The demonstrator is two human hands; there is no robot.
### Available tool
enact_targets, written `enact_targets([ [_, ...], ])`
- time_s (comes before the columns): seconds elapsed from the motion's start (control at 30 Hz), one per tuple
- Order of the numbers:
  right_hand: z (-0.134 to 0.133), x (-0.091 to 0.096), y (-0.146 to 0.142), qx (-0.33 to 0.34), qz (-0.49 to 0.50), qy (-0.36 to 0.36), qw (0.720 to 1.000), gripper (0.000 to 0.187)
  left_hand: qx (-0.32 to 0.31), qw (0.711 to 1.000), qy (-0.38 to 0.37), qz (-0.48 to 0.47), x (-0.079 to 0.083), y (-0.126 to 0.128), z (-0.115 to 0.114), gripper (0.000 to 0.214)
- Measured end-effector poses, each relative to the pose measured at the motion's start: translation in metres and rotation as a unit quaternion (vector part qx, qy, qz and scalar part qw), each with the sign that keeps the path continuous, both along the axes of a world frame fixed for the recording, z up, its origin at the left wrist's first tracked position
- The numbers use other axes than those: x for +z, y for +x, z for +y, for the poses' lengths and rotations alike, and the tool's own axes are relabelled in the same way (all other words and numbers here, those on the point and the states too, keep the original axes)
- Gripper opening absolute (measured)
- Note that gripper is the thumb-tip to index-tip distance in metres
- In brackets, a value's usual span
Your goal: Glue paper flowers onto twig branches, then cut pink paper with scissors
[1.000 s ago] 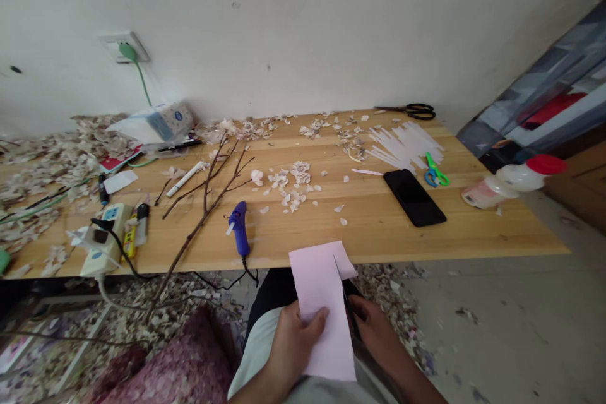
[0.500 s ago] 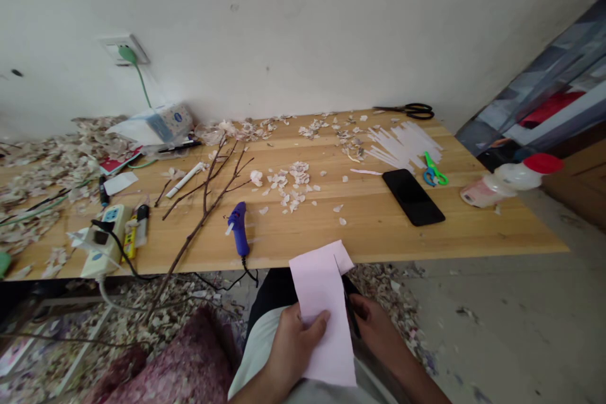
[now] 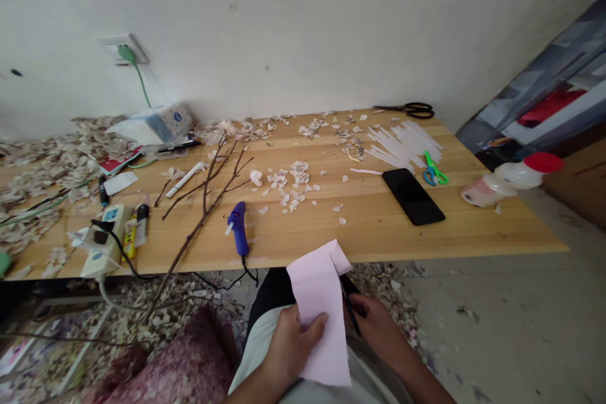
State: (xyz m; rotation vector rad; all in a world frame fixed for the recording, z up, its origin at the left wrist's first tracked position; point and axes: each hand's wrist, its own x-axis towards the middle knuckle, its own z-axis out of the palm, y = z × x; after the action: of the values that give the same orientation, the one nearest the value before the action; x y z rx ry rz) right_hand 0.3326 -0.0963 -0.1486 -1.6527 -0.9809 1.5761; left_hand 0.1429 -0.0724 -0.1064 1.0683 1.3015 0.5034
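My left hand [image 3: 288,346] is closed on a pale pink sheet of paper [image 3: 318,303], thumb on top, held over my lap in front of the table edge. My right hand [image 3: 376,328] grips black scissors [image 3: 349,306] whose blades sit in a cut along the sheet's right side. A narrow strip at the top right of the sheet bends away from the rest.
The wooden table [image 3: 379,227] holds a blue glue gun [image 3: 238,233], a bare branch [image 3: 208,192], scattered petals [image 3: 291,183], a black phone [image 3: 413,196], green scissors [image 3: 433,169], black scissors [image 3: 411,110], a white bottle with red cap [image 3: 511,180] and a power strip [image 3: 105,237]. Paper scraps litter the floor.
The scissors have worked a little farther along the cut, and the pink sheet has tilted slightly left. The hands stay in the same place.
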Motion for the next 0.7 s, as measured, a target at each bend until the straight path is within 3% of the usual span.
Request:
enact_targets([
  [0.43, 0.0, -0.007, 0.005, -0.003, 0.015, -0.007, 1.0, 0.029, -0.052, 0.998, 0.024, 0.041, -0.004, -0.003, 0.0, 0.028],
  [0.7, 0.002, -0.006, 0.006, -0.002, 0.028, -0.005, 1.0, 0.027, -0.091, 0.994, 0.028, 0.054, 0.006, -0.005, 0.002, 0.03],
])
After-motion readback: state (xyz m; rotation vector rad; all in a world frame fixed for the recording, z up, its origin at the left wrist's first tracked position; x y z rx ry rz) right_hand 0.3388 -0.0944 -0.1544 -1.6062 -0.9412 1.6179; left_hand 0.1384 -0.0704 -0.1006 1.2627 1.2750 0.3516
